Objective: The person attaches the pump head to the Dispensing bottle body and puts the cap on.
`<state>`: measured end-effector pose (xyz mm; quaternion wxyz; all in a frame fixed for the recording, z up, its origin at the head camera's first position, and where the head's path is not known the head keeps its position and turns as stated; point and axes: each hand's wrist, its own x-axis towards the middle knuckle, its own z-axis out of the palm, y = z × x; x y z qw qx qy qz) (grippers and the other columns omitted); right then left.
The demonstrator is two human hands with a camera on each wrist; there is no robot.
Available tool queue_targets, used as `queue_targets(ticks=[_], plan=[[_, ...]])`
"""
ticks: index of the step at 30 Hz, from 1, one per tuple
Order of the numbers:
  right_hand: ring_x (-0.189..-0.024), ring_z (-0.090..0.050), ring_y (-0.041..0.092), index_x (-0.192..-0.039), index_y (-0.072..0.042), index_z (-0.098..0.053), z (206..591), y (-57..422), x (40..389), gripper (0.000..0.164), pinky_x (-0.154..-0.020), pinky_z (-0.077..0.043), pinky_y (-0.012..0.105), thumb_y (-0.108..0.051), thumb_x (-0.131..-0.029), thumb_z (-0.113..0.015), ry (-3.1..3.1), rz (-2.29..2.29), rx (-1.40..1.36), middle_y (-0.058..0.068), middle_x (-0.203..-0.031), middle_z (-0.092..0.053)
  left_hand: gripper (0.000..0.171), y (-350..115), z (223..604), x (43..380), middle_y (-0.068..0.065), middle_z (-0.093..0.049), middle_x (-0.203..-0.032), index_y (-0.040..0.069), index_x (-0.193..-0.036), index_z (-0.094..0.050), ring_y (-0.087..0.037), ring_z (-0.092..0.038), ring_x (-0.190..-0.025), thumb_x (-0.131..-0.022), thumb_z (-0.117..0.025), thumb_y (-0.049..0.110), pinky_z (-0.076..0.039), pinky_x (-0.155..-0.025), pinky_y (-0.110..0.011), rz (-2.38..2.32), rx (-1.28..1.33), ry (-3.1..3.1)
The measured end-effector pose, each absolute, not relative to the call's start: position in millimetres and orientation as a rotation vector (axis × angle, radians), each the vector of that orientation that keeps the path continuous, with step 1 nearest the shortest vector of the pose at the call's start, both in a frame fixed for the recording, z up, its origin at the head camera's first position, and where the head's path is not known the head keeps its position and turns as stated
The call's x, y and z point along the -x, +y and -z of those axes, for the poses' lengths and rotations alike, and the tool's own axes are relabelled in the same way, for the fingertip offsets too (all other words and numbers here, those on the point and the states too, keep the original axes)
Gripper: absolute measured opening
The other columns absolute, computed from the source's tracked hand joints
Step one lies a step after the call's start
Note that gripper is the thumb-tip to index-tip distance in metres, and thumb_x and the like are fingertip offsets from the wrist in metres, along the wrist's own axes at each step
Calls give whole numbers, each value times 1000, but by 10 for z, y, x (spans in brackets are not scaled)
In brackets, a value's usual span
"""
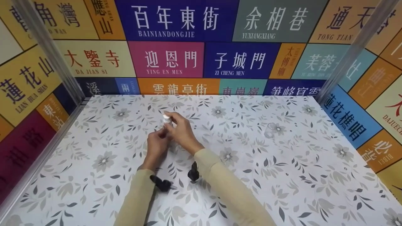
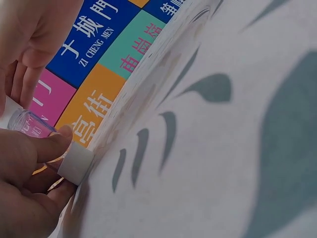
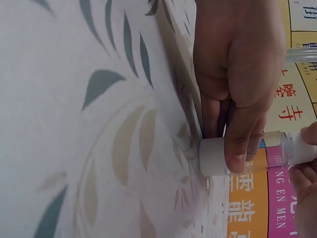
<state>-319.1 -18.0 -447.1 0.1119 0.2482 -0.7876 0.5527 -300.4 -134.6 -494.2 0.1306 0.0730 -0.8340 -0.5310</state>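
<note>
A small clear bottle [image 3: 270, 153] stands upright on the table with a white base [image 3: 213, 156]. My left hand [image 1: 157, 142] grips it low down, thumb and fingers around the base and lower body; this hand also shows in the left wrist view [image 2: 25, 183]. My right hand [image 1: 183, 131] pinches the white cap [image 1: 167, 118] at the bottle's top between thumb and fingers. In the right wrist view the cap sits at the clear neck [image 3: 286, 148]; whether it is screwed on I cannot tell. The fingers hide much of the bottle's body.
A transparent, cup-like piece [image 1: 270, 130] lies to the right on the flower-patterned tabletop [image 1: 220, 131]. Panels with coloured signs [image 1: 166, 59] stand at the back and both sides, with clear corner posts [image 1: 355, 47]. Black wrist devices [image 1: 193, 172] sit at both cuffs.
</note>
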Motion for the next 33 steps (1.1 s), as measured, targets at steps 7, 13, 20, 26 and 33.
queue_targets(ticks=[7,13,20,26,33], plan=[[-125,-63,24,-129,-5,-63,4520,-217,3210,42,-105,-48,23,4,-88,-68,-2255,-1713,-637,13,-132,-66,33,-1320,4937,2999,-20,-73,-116,0,-116,-72,-28,-68,-107,-83,-70,0,-53,-98,-41,1584,-231,-2398],[-125,-62,28,-133,-2,-61,4531,-226,3199,48,-104,-50,27,2,-87,-72,-2209,-1767,-588,18,-134,-64,31,-1315,4935,3004,-18,-75,-112,1,-115,-73,-24,-66,-99,-84,-70,0,-52,-92,-37,1598,-226,-2396],[-129,-60,28,-141,-2,-55,4518,-262,3173,66,-109,-46,27,-6,-80,-82,-2227,-1948,-412,16,-136,-64,22,-1334,4946,2986,-16,-76,-98,1,-105,-76,-21,-62,-84,-84,-70,-1,-48,-74,-26,1588,-223,-2388],[-136,-53,25,-139,-2,-56,4484,-293,3165,60,-115,-40,25,-9,-84,-79,-2157,-2027,-410,15,-142,-60,28,-1336,4943,2966,-16,-76,-100,2,-111,-75,-20,-62,-84,-84,-69,-1,-47,-74,-23,1584,-182,-2368],[-131,-58,27,-128,2,-64,4483,-315,3168,42,-110,-45,25,5,-86,-69,-2069,-2032,-478,17,-135,-64,18,-1323,4954,2967,-9,-69,-78,-1,-97,-77,-14,-55,-68,-82,-68,-4,-43,-61,-21,1590,-157,-2311]])
